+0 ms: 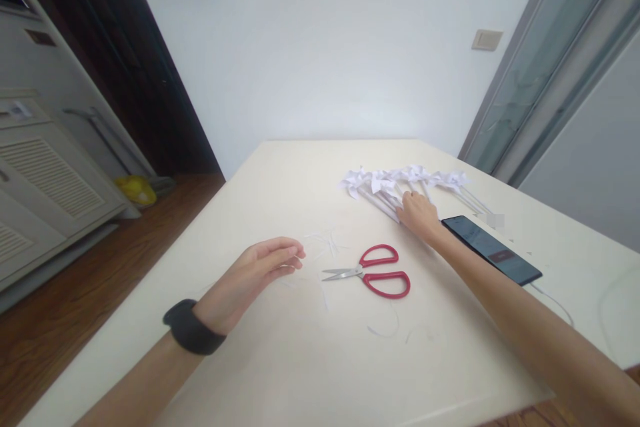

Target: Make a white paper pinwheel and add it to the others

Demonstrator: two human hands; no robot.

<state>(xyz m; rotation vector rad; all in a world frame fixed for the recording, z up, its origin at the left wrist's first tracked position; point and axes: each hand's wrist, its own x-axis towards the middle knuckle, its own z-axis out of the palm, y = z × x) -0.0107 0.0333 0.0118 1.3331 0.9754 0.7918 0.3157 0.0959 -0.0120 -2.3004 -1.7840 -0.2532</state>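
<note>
Right hand [419, 213] flat on paper pinwheels [405, 181] near table's far edge, gripping nothing; likely light, crushable, so lift by sticks.

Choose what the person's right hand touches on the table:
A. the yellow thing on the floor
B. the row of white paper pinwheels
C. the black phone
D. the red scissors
B: the right hand rests on the sticks of the white paper pinwheels, apart from the red scissors.

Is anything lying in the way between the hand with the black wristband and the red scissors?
Nothing solid. The left hand hovers open beside the scissors, with only thin white paper scraps on the table between them. The right hand is farther off, resting on the paper pinwheels.
</note>
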